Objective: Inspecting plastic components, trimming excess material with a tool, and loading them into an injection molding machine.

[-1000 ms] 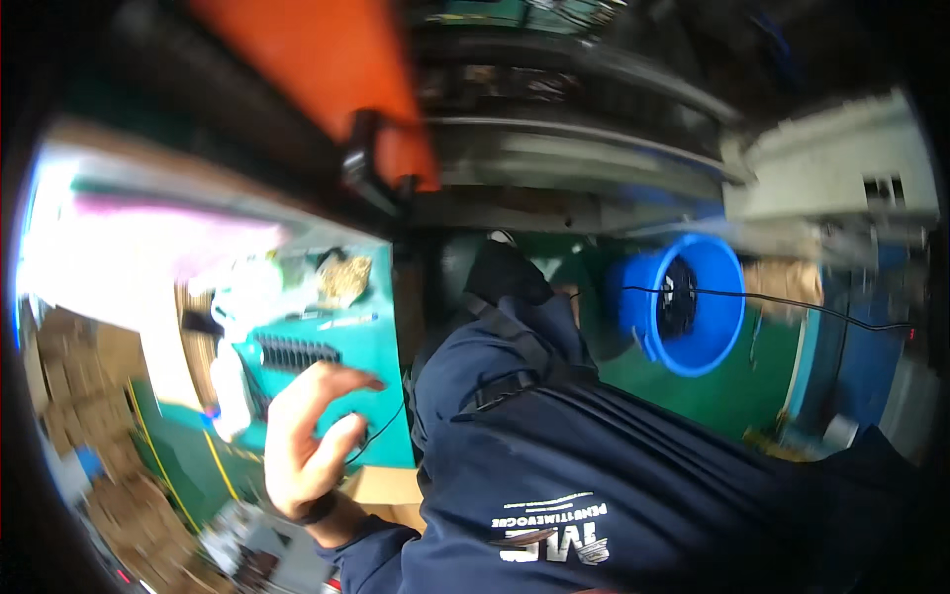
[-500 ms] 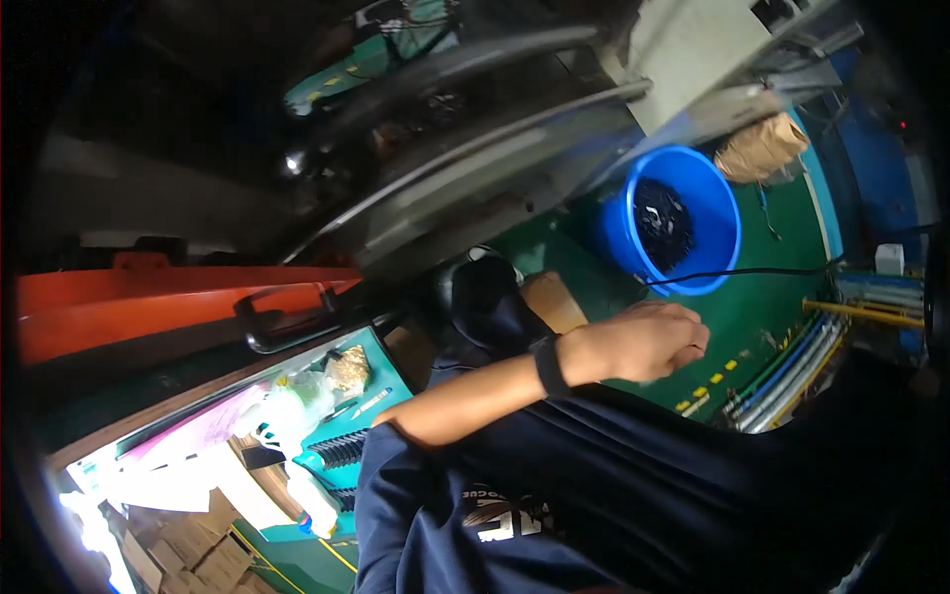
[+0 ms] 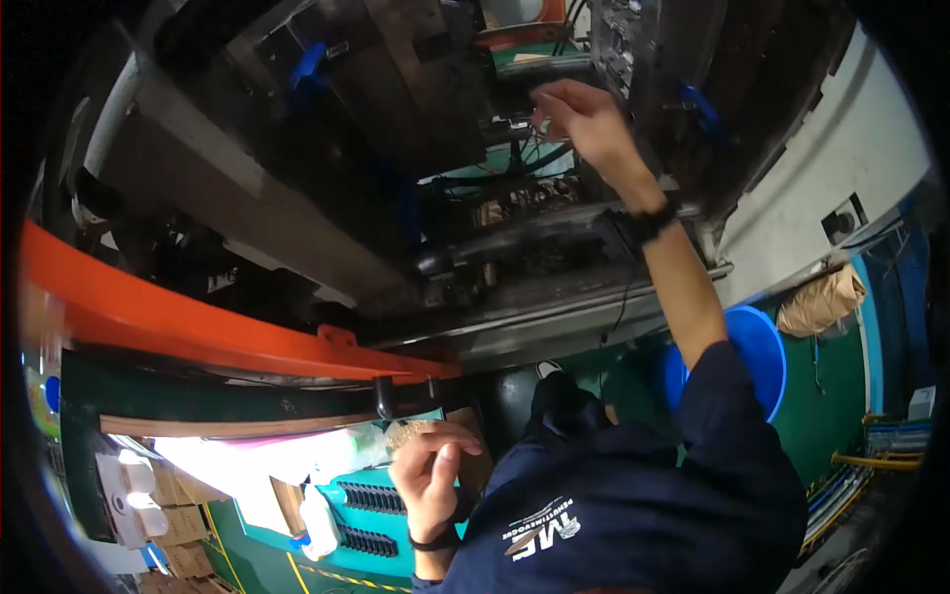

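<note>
My right hand (image 3: pixel 586 124) is raised inside the opening of a dark metal machine (image 3: pixel 366 148), between its two upright blocks. Its fingers are loosely bent and apart, slightly blurred, and I see nothing held in them. Lower left, my left hand (image 3: pixel 426 480) hovers over the right end of a green-topped workbench (image 3: pixel 391 562). Thumb and curved fingers stand apart, with no object between them. Beside that hand, two rows of black ribbed parts (image 3: pixel 371 498) lie on the green top. A bag of gold-coloured small pieces (image 3: pixel 404 433) is partly hidden behind the fingers.
An orange-red rail (image 3: pixel 247 332) runs between machine and bench. At right, my arm partly hides a blue bucket (image 3: pixel 757 361); a brown paper sack (image 3: pixel 821 302) lies beyond it. A white bottle (image 3: pixel 319 523) is on the bench. Cardboard boxes (image 3: pixel 186 525) stand at lower left.
My view has swung to face the machine's opening. My left hand has left the area beside the blue bucket for the bench side; my right hand has come into view inside the machine.
</note>
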### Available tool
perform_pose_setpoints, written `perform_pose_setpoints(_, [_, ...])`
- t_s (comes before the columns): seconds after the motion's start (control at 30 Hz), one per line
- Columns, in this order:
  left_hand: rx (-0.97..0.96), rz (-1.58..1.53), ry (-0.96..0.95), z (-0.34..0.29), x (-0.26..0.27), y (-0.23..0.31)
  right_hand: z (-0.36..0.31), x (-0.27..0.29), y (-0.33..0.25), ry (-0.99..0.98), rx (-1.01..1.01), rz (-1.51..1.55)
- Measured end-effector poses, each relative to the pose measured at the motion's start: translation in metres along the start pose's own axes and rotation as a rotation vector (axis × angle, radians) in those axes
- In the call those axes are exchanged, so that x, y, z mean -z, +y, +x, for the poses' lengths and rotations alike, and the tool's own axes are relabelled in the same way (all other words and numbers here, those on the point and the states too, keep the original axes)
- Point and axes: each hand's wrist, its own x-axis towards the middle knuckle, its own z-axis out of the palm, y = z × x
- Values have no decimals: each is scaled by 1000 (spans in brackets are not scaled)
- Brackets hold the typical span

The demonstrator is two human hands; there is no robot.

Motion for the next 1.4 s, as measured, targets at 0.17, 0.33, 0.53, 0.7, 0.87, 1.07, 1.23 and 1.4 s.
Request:
perform_pose_setpoints(0.17, [195, 113, 65, -7, -13, -28, 141, 9, 104, 139, -232, 59])
perform_pose_setpoints(0.33, [199, 85, 172, -2, -19, -49, 231, -9, 124, 237, -343, 31])
perform_pose_setpoints(0.53, [235, 74, 129, 10, -29, -51, 246, -14, 157, 190, -55, -127])
perform_pose_setpoints(0.7, [215, 31, -23, 17, -31, -59, 245, -11, 150, 402, -40, -157])
perform_pose_setpoints(0.87, [199, 11, -68, 24, -33, -60, 177, -10, 112, 560, -218, 59])
perform_pose_setpoints(1.07, [76, 147, -188, 30, -46, -58, 16, 11, 62, 415, -32, 259])
perform_pose_setpoints(1.23, [38, 140, -270, 32, -42, -88, -223, 82, -26, 429, -119, 467])
perform_pose_setpoints(1.4, [94, 245, -416, 44, -50, -85, -392, 204, 7, 1110, -39, 174])
